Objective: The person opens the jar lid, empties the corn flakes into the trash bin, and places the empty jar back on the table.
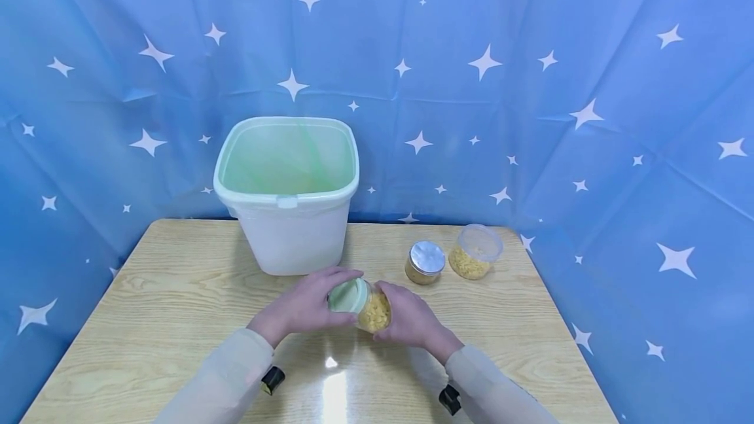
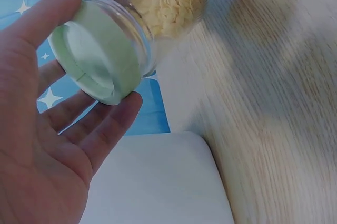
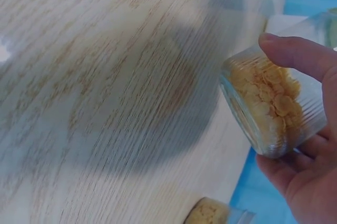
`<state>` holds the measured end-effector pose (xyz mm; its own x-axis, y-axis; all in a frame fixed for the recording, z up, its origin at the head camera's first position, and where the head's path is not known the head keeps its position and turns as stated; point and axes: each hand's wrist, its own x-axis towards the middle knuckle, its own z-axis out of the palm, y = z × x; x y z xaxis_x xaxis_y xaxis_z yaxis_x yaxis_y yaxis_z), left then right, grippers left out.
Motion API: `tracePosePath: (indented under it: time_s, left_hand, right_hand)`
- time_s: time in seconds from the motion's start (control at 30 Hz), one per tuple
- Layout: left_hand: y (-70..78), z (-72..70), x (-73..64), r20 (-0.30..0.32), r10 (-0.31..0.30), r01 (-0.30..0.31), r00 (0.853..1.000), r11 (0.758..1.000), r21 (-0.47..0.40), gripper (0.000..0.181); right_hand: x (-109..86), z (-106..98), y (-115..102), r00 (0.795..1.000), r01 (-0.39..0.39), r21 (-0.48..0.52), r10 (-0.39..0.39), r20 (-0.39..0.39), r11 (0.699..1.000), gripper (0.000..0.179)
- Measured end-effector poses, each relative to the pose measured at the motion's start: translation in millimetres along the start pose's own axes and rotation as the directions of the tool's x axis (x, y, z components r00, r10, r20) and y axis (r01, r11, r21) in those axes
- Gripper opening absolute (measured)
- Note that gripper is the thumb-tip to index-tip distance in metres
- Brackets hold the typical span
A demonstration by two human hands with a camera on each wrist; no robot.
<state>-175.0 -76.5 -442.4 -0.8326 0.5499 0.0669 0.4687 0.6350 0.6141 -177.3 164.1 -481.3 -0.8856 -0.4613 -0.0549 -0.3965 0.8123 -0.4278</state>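
A ribbed glass jar (image 1: 375, 313) of pale yellow flakes is held tilted above the table, its light green lid (image 1: 349, 296) facing left. My left hand (image 1: 312, 303) grips the lid by its rim, thumb on one side and fingers on the other, as the left wrist view shows. The right hand (image 1: 409, 319) holds the jar's glass body near its base. In the right wrist view the flakes (image 3: 268, 100) lie inside behind the glass. The lid (image 2: 95, 50) sits on the jar's mouth; whether it is loose I cannot tell.
A white bin (image 1: 294, 234) with a pale green inside stands at the back left. Behind my right hand are a small jar with a silver lid (image 1: 427, 258) and a clear round container (image 1: 476, 252) with yellow flakes. A blue star-patterned curtain (image 1: 448, 84) hangs behind the wooden table (image 1: 194, 293).
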Motion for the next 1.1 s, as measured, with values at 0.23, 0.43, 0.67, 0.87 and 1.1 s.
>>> tracePosePath:
  time_s: [0.23, 0.43, 0.67, 0.87, 1.1]
  left_hand:
    - [1.1, -6.7, -2.9, -0.023, 0.013, -0.014, 1.000, 0.999, -0.035, 0.075]
    - [-6.0, -10.6, -8.6, -0.029, -0.034, 0.030, 0.999, 0.991, -0.129, 0.078]
    - [-25.0, -13.3, -23.1, -0.080, -0.089, 0.078, 0.993, 0.988, -0.137, 0.076]
    - [-52.1, -10.8, -39.9, -0.091, -0.154, 0.144, 0.984, 0.983, -0.113, 0.081]
    - [-82.3, -4.5, -58.6, -0.034, -0.254, 0.238, 0.967, 0.938, -0.251, 0.081]
  right_hand:
    - [-1.8, 1, 5, 1.000, -0.004, 0.019, 0.004, -0.016, 1.000, 0.089]
    - [-3.8, 0, 8, 1.000, -0.010, 0.014, 0.010, -0.026, 1.000, 0.090]
    - [-7.5, -2, 10, 0.999, -0.031, 0.022, 0.031, -0.019, 0.999, 0.095]
    - [-8.2, -4, 11, 0.999, -0.025, 0.041, 0.026, -0.030, 0.999, 0.090]
    - [-9.1, -4, 13, 0.999, -0.030, 0.038, 0.031, -0.041, 0.999, 0.089]
